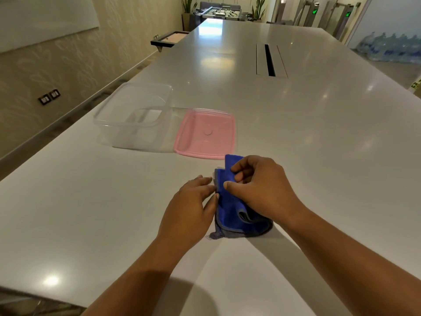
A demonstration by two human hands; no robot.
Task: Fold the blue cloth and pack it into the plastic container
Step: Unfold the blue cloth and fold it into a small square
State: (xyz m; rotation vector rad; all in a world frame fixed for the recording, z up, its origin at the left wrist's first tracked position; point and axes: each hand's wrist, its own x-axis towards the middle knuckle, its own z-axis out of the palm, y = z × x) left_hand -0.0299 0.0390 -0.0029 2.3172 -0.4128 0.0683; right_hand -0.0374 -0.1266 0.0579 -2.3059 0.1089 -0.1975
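The blue cloth (230, 208) with a grey edge lies folded into a small bundle on the white table (296, 133), near the front. My right hand (262, 183) rests on top of it, thumb and fingers pinching its upper fold. My left hand (191, 206) lies flat on the table with its fingertips touching the cloth's left edge. The clear plastic container (133, 117) stands open and empty further back on the left. Its pink lid (205, 133) lies flat beside it on the right, just beyond the cloth.
A cable slot (270, 60) is set into the table further back. The table's left edge runs along a patterned wall. A small side table (168, 39) stands beyond the far left edge.
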